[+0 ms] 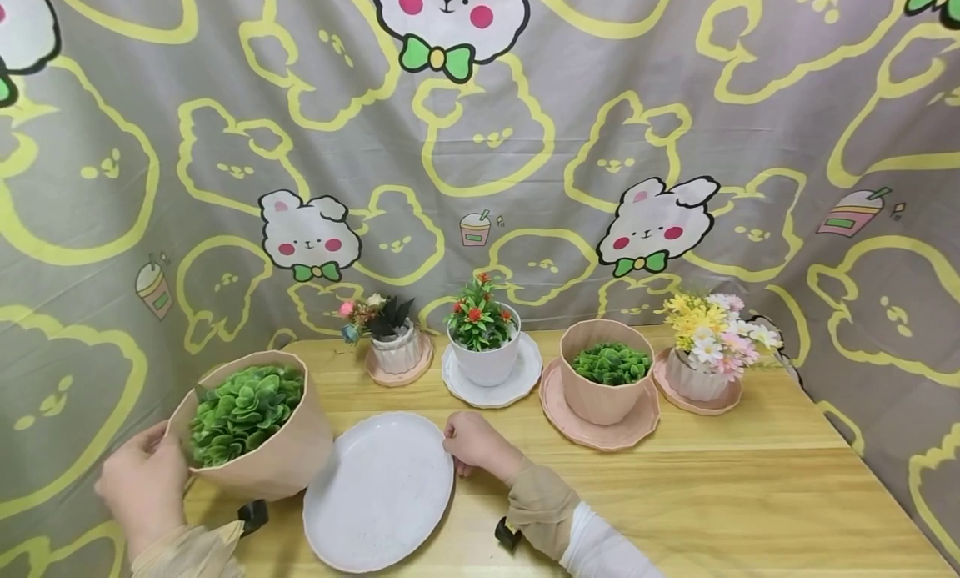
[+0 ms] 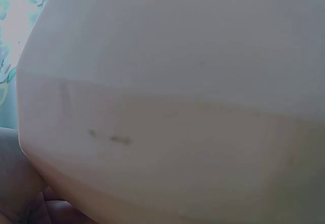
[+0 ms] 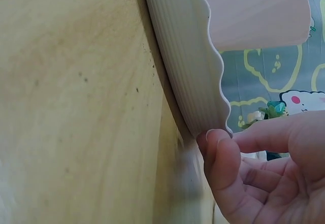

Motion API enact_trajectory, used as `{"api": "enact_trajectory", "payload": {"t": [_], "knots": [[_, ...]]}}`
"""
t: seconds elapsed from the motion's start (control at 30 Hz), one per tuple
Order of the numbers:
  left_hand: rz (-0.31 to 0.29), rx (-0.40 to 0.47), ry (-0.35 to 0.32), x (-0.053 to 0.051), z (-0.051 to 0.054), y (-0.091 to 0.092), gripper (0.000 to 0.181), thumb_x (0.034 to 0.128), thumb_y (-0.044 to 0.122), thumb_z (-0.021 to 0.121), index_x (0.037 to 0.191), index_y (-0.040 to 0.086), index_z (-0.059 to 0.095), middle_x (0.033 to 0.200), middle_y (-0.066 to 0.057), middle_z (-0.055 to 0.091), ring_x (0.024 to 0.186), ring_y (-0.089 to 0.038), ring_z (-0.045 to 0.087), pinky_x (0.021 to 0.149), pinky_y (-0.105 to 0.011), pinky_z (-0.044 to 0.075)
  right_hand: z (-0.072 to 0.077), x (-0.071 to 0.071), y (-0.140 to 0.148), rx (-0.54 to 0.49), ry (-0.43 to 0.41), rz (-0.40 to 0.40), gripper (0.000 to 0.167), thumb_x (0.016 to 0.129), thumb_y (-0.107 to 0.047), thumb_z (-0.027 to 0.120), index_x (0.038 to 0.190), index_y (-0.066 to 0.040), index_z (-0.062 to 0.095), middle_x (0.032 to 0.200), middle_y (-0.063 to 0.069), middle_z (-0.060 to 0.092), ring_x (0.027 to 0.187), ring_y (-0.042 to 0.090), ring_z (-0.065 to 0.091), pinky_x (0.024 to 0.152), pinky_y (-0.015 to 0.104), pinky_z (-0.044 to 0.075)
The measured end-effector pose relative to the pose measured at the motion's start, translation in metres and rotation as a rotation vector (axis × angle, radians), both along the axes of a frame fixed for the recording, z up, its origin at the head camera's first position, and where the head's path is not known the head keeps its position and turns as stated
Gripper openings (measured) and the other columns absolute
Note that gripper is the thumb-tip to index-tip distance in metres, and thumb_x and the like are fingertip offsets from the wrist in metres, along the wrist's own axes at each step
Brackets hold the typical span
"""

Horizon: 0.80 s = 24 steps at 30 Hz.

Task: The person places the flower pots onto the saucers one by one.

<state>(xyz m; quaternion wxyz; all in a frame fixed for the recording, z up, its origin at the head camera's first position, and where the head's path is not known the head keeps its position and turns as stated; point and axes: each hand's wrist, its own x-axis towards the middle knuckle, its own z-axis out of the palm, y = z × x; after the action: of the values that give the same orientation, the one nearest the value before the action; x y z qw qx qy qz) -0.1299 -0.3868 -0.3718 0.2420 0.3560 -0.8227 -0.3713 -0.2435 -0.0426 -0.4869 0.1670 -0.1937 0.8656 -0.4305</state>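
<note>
A large peach flowerpot (image 1: 281, 457), planted with round green leaves (image 1: 247, 411), leans at the table's left. My left hand (image 1: 146, 482) grips its rim on the near left side. The pot's wall (image 2: 172, 107) fills most of the left wrist view, with only a bit of that hand (image 2: 18, 176) at the edge. Right beside the pot is a round white saucer (image 1: 382, 495) with a wavy rim. Thumb and fingers of my right hand (image 1: 476, 444) pinch its right edge. The right wrist view shows the saucer's ribbed side (image 3: 188, 56) close to the wood, and the pinching hand (image 3: 259, 170).
Along the back of the wooden table (image 1: 720, 495) stand a small flowerpot (image 1: 397, 350), a white pot (image 1: 487, 361) with red flowers, a peach pot (image 1: 603, 399) and a pot of daisies (image 1: 697, 378), each on a saucer. A patterned curtain (image 1: 525, 161) hangs behind.
</note>
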Motion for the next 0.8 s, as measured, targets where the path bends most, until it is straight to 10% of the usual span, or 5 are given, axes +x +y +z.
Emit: {"api": "enact_trajectory", "payload": {"t": [0.27, 0.43, 0.8], "knots": [[-0.01, -0.009, -0.018, -0.007, 0.006, 0.009, 0.046, 0.0985, 0.03, 0.045, 0.139, 0.009, 0.052, 0.089, 0.012, 0.075, 0.129, -0.047, 0.042, 0.105, -0.05, 0.029, -0.002, -0.006, 0.004, 0.004, 0.017, -0.009, 0.017, 0.09, 0.002, 0.053, 0.074, -0.004, 0.055, 0.047, 0.004, 0.054, 0.035, 0.011, 0.051, 0.038, 0.028, 0.05], [-0.019, -0.041, 0.001, -0.013, 0.006, 0.015, 0.046, 0.0976, 0.026, 0.045, 0.139, 0.008, 0.052, 0.127, -0.021, 0.06, 0.131, -0.05, 0.04, 0.11, -0.056, 0.026, -0.003, -0.009, 0.005, -0.001, -0.001, -0.028, 0.016, 0.089, 0.002, 0.053, 0.075, -0.004, 0.054, 0.048, 0.004, 0.054, 0.035, 0.01, 0.05, 0.038, 0.026, 0.049], [-0.066, -0.058, 0.021, -0.022, 0.007, 0.034, 0.046, 0.0942, 0.015, 0.042, 0.137, 0.005, 0.055, 0.126, -0.026, 0.061, 0.121, -0.042, 0.049, 0.089, -0.044, 0.035, -0.004, -0.013, 0.008, -0.001, -0.024, -0.058, 0.015, 0.09, 0.001, 0.054, 0.076, -0.005, 0.054, 0.05, 0.005, 0.055, 0.036, 0.011, 0.051, 0.038, 0.026, 0.049]]}}
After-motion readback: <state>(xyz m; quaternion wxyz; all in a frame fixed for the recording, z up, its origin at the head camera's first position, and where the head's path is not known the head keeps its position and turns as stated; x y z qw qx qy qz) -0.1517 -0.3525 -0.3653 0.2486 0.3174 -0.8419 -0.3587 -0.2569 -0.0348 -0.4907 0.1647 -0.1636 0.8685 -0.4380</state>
